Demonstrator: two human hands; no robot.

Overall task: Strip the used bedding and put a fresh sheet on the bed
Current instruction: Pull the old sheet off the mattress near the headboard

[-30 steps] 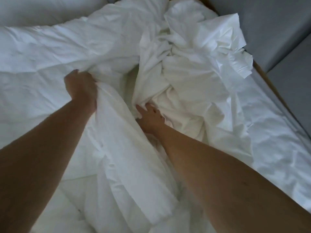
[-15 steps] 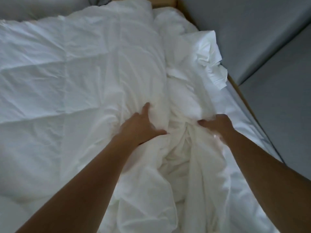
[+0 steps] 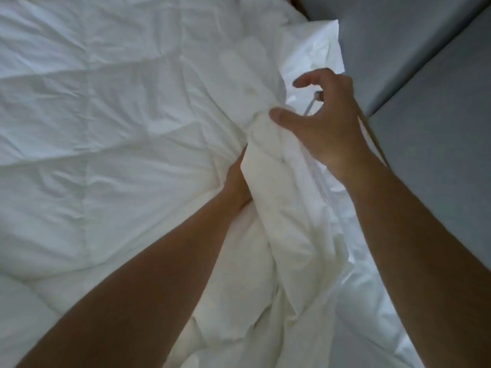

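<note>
Right hand [image 3: 326, 123]: your thumb lies on the bunched ridge. Your fingers are spread and curved above it, not closed round the cloth.
Cord [image 3: 309, 106]: a thin tie runs up to your right fingertips. I cannot tell whether you are pinching it.
Left hand [image 3: 236, 181]: it is tucked under the ridge with the fingers hidden, so I cannot tell your grip.
Duvet [image 3: 106, 128]: this is the used bedding. It is quilted, spread across the bed to your left, and gathered into a ridge between your hands.
Risk, tie: if that cord is knotted to the filling, a hard pull would likely tear the loop or seam.
Risk, grip: with the right hand this loose, the ridge may slip and slump down.
Risk, sheet [image 3: 372, 301]: it lies under the ridge on your right and could drag along with it.
Cover corner [image 3: 313, 49]: smooth white cloth lies beyond your right hand.
Bed frame [image 3: 372, 136]: a thin wooden edge shows beside your right wrist.
Wall [image 3: 425, 75]: grey panels stand close on your right, which leaves little room to swing the bundle that way.
</note>
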